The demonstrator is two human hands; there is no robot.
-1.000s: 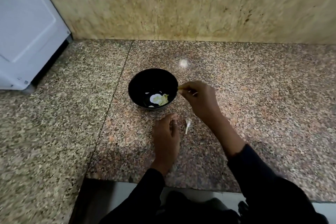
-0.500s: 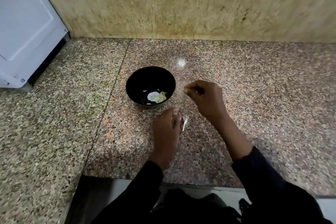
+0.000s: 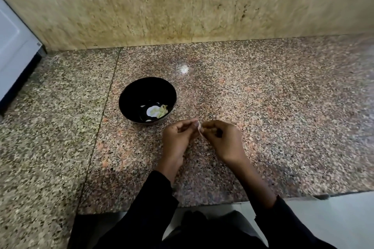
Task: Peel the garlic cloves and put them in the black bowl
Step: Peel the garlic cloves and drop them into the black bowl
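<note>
head view, hands: my left hand (image 3: 178, 137) and right hand (image 3: 224, 139) are up close together over the counter, fingertips meeting just in front of the bowl

left hand: fingers curled in, thumb and fingertip pinching one side of the garlic clove (image 3: 200, 128)

right hand: same deal from the other side, fingers curled and pinching that clove, knuckles facing up

garlic clove: tiny pale sliver caught between both sets of fingertips, held above the counter. honestly too small and blurry to say how much skin is on it

black bowl (image 3: 129, 99): sits on the counter just beyond and left of my hands, not touching them. a few pale yellowish-green garlic pieces (image 3: 162, 110) lie in the bottom, next to a bright white glare patch

countertop (image 3: 273, 117): speckled pinkish-brown granite, with a seam running down it left of the bowl

wall (image 3: 141, 6): tan stone backsplash right behind the counter

white appliance (image 3: 14, 42): something white pokes in at the far left edge, can't tell what it is

sleeves (image 3: 149, 208): dark long sleeves on both my arms, coming in from the bottom
</note>
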